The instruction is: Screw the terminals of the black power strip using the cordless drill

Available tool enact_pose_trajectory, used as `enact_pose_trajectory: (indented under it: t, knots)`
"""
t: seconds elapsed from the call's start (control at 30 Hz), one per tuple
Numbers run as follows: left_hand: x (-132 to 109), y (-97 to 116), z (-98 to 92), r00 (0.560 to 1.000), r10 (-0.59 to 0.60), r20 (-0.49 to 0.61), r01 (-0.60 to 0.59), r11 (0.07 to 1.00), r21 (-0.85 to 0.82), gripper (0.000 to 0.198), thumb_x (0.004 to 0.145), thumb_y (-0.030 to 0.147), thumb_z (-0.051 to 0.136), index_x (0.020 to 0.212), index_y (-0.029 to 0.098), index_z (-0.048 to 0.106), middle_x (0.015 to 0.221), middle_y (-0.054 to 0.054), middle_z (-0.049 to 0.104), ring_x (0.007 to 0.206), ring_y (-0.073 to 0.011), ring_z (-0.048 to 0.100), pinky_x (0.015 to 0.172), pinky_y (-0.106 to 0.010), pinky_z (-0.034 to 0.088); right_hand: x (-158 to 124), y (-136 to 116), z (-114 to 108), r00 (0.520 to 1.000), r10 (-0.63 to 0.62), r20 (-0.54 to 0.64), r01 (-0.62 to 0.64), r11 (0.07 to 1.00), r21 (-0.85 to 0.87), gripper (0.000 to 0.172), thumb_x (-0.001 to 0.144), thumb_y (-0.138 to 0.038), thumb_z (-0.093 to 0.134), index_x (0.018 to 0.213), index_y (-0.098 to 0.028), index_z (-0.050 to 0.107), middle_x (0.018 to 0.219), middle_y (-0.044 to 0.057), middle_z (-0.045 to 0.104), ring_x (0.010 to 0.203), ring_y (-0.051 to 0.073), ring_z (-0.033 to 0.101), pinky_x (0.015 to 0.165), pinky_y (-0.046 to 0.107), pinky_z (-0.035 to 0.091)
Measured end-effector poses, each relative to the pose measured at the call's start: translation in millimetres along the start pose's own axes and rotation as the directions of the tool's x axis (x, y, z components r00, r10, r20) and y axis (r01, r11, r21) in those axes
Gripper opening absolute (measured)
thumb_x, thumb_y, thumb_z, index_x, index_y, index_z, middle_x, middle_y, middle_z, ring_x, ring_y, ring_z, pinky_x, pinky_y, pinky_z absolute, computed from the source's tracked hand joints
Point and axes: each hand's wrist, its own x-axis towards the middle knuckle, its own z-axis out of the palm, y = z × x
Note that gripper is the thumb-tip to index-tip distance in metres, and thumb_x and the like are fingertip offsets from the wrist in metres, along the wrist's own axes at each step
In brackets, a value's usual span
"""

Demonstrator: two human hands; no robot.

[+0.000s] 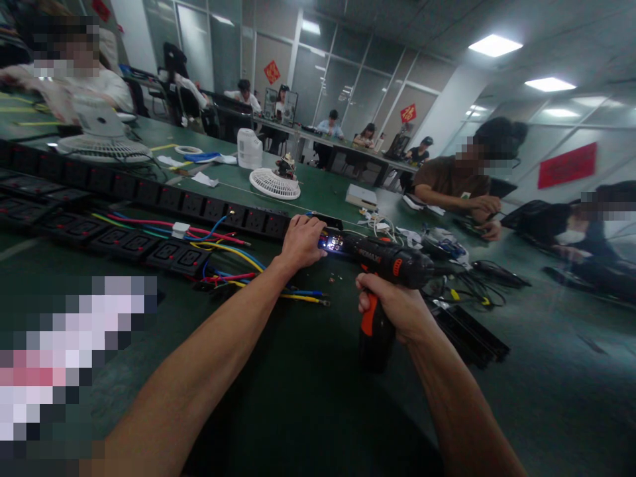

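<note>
My right hand (392, 301) is wrapped around the grip of a black and orange cordless drill (412, 266). The drill points left, and its lamp throws bright light on a small part (334, 244) with metal pieces. My left hand (302, 240) is closed over the end of a long black power strip (213, 209), right beside the lit spot; its fingertips are partly hidden. Where the drill's tip meets the work is too dark to tell. Red, blue and yellow wires (248, 255) run below the strip, some ending in metal lugs. Small bits (335, 277) lie under the drill.
A second socket strip (173, 255) lies nearer on the green table (308, 371). Beyond are a white fan grille (275, 184), a white jug (249, 149) and a box (362, 197). At right are tangled cables (467, 285) and black channels (472, 334). Several people sit around.
</note>
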Motion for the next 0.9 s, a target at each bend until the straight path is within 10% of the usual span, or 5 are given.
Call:
enact_pose_trajectory:
  t: [0.9]
  knots:
    - [-0.5,0.0,0.3,1.0,0.013,-0.024,-0.012,1.0,0.016,0.06,0.073,0.037,0.086,0.127,0.023,0.064,0.127,-0.008,0.069,0.122,-0.0331,0.054,0.116,-0.049,0.033,-2.5,1.2,-1.5,0.999,0.008,-0.035,-0.007,1.0,0.024,0.016,0.071,-0.034,0.072,0.072,-0.019,0.066,0.049,0.001,0.06,0.047,0.015,0.055,0.05,0.029,0.044]
